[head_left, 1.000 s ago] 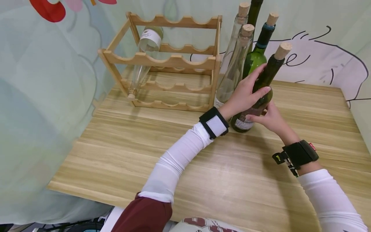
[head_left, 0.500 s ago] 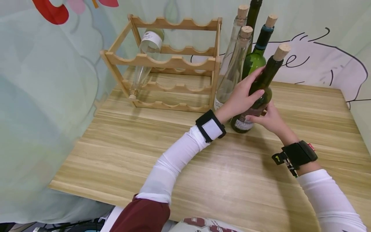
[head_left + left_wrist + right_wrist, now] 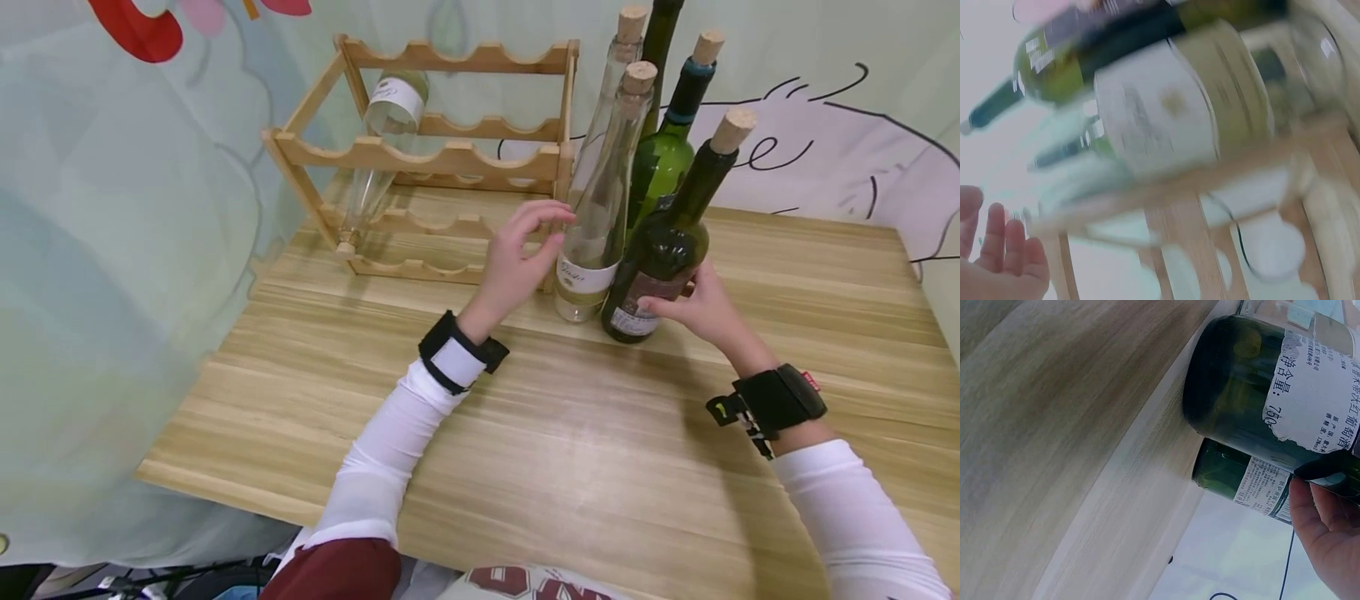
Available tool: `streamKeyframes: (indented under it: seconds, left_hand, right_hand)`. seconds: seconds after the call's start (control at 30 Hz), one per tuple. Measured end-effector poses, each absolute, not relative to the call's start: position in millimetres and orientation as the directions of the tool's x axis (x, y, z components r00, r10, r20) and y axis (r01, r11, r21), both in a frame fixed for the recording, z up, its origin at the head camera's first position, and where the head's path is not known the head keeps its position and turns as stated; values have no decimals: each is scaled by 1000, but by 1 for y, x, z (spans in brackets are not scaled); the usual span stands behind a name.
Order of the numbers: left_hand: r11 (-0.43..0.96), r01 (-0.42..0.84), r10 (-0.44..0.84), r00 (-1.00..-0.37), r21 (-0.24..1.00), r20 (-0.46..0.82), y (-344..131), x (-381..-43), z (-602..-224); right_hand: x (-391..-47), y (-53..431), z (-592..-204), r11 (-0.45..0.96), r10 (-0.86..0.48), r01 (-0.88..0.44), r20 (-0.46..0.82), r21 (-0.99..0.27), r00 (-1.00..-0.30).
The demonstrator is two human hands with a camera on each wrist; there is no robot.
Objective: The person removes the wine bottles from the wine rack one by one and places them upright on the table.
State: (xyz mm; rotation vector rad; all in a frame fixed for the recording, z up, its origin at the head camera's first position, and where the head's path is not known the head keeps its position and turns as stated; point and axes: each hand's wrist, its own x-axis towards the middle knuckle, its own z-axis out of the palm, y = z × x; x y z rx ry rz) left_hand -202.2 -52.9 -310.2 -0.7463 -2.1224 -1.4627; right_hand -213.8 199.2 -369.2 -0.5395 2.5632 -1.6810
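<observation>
My right hand (image 3: 697, 312) holds a dark green wine bottle (image 3: 660, 250) low on its body, thumb across the label, in the head view. The bottle stands on the table with a cork in its neck. In the right wrist view the torn white label (image 3: 1313, 394) of that bottle shows close up. My left hand (image 3: 521, 258) is off the bottle, fingers loosely bent with nothing in them. It is left of a clear corked bottle (image 3: 588, 275), whose cream label (image 3: 1154, 106) looms large and blurred in the left wrist view.
A wooden wine rack (image 3: 450, 158) stands at the back left, with one clear bottle (image 3: 393, 108) lying neck-down in it. Behind the dark bottle are a green bottle (image 3: 663, 158), a taller dark one (image 3: 662, 33) and another clear one (image 3: 600, 125). A curtain (image 3: 150, 292) hangs at the left.
My left hand has let go of the dark wine bottle and moved left, towards the rack's right end. My right hand and the bottle have stayed in place.
</observation>
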Motion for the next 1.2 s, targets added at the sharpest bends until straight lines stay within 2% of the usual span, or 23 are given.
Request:
streamKeyframes:
  seconds: [0.17, 0.37, 0.73, 1.03, 1.2]
  left_hand:
    - [348, 613, 39, -766, 709, 642, -89, -203, -311]
    - [394, 569, -58, -768, 722, 638, -120, -200, -313]
    - [551, 496, -173, -719, 671, 673, -163, -199, -322]
    - [660, 311, -337, -691, 684, 639, -201, -200, -333]
    - [678, 193, -393, -721, 710, 571, -220, -201, -336]
  right_hand:
    - [-213, 199, -369, 361, -297, -262, 156, -895, -942]
    - [-214, 199, -369, 359, -302, -259, 151, -897, -941]
    - [-214, 199, -368, 358, -304, -265, 157, -895, -940]
    - [-214, 199, -368, 349, -304, -271, 166, -897, -938]
    - [-214, 199, -369, 354, -303, -273, 166, -895, -938]
